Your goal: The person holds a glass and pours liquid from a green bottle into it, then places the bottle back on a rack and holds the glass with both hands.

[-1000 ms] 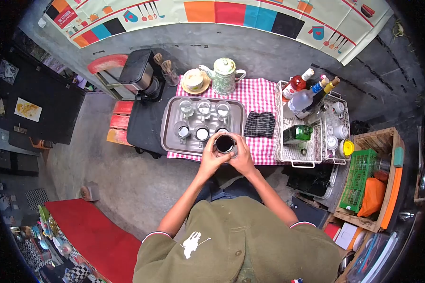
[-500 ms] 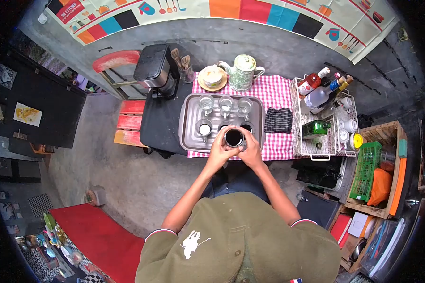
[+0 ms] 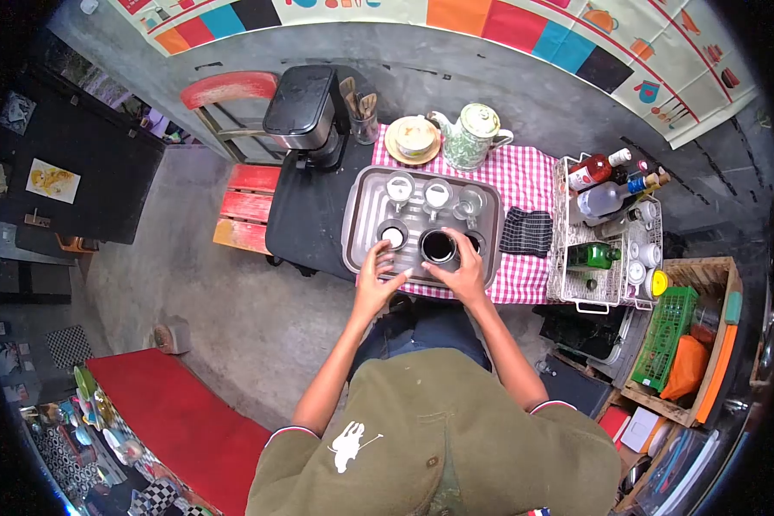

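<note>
A glass of dark liquid [image 3: 439, 247] is in my right hand [image 3: 466, 277], with the thumb and fingers curved around its side. It overlaps the front of the grey ribbed tray [image 3: 350, 219] in this view. My left hand [image 3: 373, 282] is open, its fingers spread; the fingertips come right up to a glass mug with something white in it [image 3: 393, 234]. Partly hidden behind my right fingers stands another glass [image 3: 477, 241]. Along the tray's back row are three clear glass mugs, the left one [image 3: 399, 187], the middle one [image 3: 437, 194] and the right one [image 3: 469, 206].
Behind the tray stand a lidded cup on a saucer [image 3: 414, 139], a green patterned pot [image 3: 471, 138] and a black coffee maker [image 3: 305, 112]. A dark checked cloth [image 3: 526, 233] lies to the right, beside a white wicker basket [image 3: 559, 275] of bottles.
My left hand has come off the glass of dark liquid and moved left toward the glass mug with white contents. My right hand still grips the glass. The camera view has shifted.
</note>
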Action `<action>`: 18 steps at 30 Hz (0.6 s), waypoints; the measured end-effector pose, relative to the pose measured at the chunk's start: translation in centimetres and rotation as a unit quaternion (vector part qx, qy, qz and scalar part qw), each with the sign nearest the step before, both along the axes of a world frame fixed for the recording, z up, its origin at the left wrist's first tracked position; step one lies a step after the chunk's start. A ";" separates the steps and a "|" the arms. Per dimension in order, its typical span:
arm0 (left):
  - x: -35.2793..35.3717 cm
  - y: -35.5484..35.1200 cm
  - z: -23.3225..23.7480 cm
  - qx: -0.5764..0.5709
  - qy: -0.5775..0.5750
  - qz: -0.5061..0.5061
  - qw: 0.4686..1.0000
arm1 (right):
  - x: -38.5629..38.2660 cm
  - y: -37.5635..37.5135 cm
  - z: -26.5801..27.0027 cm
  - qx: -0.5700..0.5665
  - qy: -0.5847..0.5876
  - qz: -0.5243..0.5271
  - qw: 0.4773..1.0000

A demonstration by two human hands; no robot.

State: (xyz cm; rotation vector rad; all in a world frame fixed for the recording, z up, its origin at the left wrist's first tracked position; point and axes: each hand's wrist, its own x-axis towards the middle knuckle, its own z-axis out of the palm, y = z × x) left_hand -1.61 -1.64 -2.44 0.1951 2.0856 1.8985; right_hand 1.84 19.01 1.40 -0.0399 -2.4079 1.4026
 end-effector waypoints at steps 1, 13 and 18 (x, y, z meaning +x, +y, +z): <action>-0.5 -0.4 -1.0 -0.037 0.022 0.012 0.999 | -0.2 0.0 -0.1 0.000 -0.003 -0.002 1.000; -5.2 0.5 -8.2 -0.178 0.120 0.029 0.976 | -2.4 0.2 0.0 0.016 -0.017 0.000 1.000; -5.5 1.4 -10.3 -0.053 0.039 0.016 0.998 | -2.7 0.2 -0.3 0.012 -0.008 0.005 1.000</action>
